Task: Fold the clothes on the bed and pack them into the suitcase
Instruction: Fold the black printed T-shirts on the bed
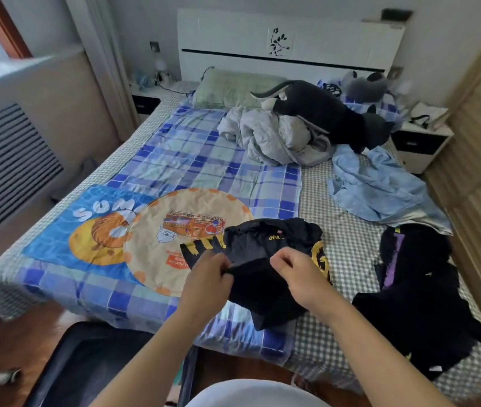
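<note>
Over bed (204, 148), hands on black shirt (262, 248)

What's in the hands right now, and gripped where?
Both hands, left hand and right hand, pinch the black garment with yellow print along its near upper edge, side by side.

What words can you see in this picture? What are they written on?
"SUM": big white letters on the blue mat; the rest hides under the round cushion.
"GEN": small yellow letters on the black shirt; the rest is lost in a fold.
Red print on the round cushion: too small and blurred to read.
Yellow logo on the black shirt: crumpled, cannot be read.
White tag on the black clothes at right: too small to read.
</note>
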{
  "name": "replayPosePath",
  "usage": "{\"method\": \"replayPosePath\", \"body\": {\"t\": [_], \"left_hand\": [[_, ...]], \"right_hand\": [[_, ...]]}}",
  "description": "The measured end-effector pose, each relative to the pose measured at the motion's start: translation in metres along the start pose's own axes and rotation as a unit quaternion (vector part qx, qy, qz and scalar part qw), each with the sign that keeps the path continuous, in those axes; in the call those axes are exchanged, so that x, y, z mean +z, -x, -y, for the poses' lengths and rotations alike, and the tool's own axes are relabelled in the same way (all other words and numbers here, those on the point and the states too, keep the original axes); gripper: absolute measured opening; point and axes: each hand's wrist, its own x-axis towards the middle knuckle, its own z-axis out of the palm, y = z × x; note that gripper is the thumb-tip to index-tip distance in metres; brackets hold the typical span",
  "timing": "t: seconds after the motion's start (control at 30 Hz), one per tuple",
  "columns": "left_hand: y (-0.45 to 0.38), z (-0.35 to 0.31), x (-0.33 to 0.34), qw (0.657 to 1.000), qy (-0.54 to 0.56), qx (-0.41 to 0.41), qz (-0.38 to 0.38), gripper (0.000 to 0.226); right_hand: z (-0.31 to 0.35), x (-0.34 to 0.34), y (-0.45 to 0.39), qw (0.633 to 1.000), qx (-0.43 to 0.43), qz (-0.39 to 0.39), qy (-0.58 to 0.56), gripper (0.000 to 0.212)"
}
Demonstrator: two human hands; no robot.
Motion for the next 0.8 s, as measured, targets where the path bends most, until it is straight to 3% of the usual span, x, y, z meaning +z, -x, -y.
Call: {"method": "replayPosePath", "body": {"t": [0.13,0.23,0.37,0.5,0.57,0.63,0.7,0.8], "left_hand": [[-0.003,-0.004,-0.008,0.982,0.14,-0.114,-0.059,0.034],[0.003,-0.012,-0.019,0.958,0.268,-0.097,-0.031,0.036],[0.001,-0.025,-0.024,0.972,0.228,-0.025,0.052,0.012],[-0.006,-0.033,-0.033,0.991,0.128,-0.021,-0.023,0.018],[-0.003,-0.043,-0.04,0.991,0.128,-0.007,-0.033,0.019],[0.001,-0.059,-0.048,0.988,0.148,-0.007,-0.044,0.018],[-0.006,-0.067,-0.059,0.963,0.244,-0.076,-0.088,0.017],[-0.027,-0.048,-0.082,0.885,0.393,-0.18,-0.171,0.017]], "right_hand": [[0.005,0.003,-0.01,0.998,-0.043,-0.037,0.005,0.024],[0.0,-0.003,-0.016,0.994,-0.079,-0.069,0.035,0.016],[-0.004,-0.018,-0.019,0.99,-0.115,-0.06,0.057,0.012],[-0.017,-0.034,-0.027,0.969,-0.138,0.013,0.205,0.021],[-0.029,-0.04,-0.038,0.946,-0.145,-0.028,0.289,0.019],[-0.033,-0.046,-0.051,0.936,-0.127,-0.12,0.307,0.02],[-0.032,-0.057,-0.067,0.932,-0.075,-0.185,0.304,0.025],[-0.043,-0.083,-0.099,0.909,0.013,-0.249,0.336,0.023]]}}
